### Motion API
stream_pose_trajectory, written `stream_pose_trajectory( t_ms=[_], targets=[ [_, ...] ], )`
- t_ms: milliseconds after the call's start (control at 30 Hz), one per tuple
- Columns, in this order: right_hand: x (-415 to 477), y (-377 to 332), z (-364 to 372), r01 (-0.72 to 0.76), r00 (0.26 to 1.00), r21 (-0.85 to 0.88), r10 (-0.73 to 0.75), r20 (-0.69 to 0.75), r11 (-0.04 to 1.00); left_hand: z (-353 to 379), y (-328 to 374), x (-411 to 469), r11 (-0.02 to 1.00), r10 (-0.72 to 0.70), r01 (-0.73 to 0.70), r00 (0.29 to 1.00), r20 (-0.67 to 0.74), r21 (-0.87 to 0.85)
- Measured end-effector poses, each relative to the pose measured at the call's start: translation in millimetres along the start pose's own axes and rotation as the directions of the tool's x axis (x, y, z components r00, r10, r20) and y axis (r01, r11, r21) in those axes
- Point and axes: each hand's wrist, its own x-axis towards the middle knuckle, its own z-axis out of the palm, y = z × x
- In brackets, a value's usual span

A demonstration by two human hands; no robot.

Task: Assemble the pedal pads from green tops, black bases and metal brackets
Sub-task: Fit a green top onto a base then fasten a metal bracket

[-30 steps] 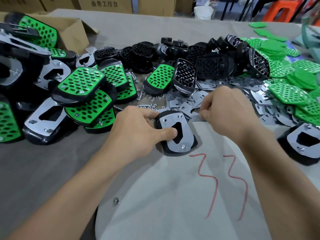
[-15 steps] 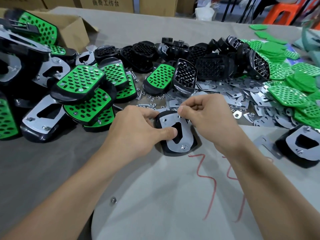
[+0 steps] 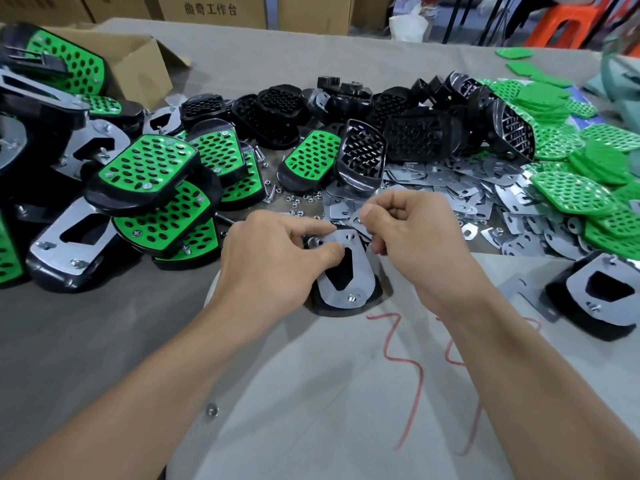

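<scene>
Head camera view of a grey cloth-covered worktop [image 3: 69,341] in a storeroom, with printed cardboard boxes [image 3: 214,10] lined along its far edge, an open carton [image 3: 138,64] at far left and an orange stool [image 3: 568,26] beyond the far right corner. A pale round board [image 3: 329,410] marked with red scrawl lies on the near part of the cloth. At the board's far edge sits an upturned black base [image 3: 346,308] with a metal bracket [image 3: 349,271] laid flat on it. The left grip [image 3: 273,258] grasps the base, fingers curled at its far end and thumb pressing down on the bracket. The right grip [image 3: 415,237] is clenched just above the bracket's far end, thumb and forefinger pinching what looks like a small nut [image 3: 360,220], though it is too small to be sure. Finished pads [image 3: 149,168] are heaped at left, some green face up and some bracket side up. Bare black bases [image 3: 415,133] crowd the far centre, loose brackets [image 3: 450,188] and scattered nuts [image 3: 298,199] lie just beyond the hands, and green tops [image 3: 571,192] are piled at right. Another bracketed pad [image 3: 602,296] rests at the right edge. Both forearms cross the board and hide part of it.
</scene>
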Motion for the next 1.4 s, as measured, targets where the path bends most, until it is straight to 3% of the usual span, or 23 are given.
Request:
stream_pose_trajectory(
  t_ms=[300,467,800,1233,1400],
  targets=[
    [-2,-6,-8,0.072,0.995,-0.22,-0.086,-0.057,0.973,2,1,1,1.0,-0.011,0.011,1.0,0.003,-0.013],
    [-7,-18,-26,0.016,0.991,-0.174,0.008,0.134,0.985,2,2,0,1.0,-0.003,0.002,1.0,-0.005,-0.024],
    [-7,-19,-35,-0.036,0.954,-0.153,0.08,0.29,0.988,5,6,-6,0.998,-0.01,0.009,1.0,-0.018,-0.067],
    [-9,-19,-33,0.071,0.924,-0.174,0.001,0.382,0.982,5,5,-10,0.997,0.019,-0.022,0.999,-0.039,-0.069],
    [-8,-19,-31,0.072,0.927,-0.202,0.009,0.374,0.977,1,1,-9,0.998,0.046,-0.045,0.999,0.013,-0.043]
  ],
)
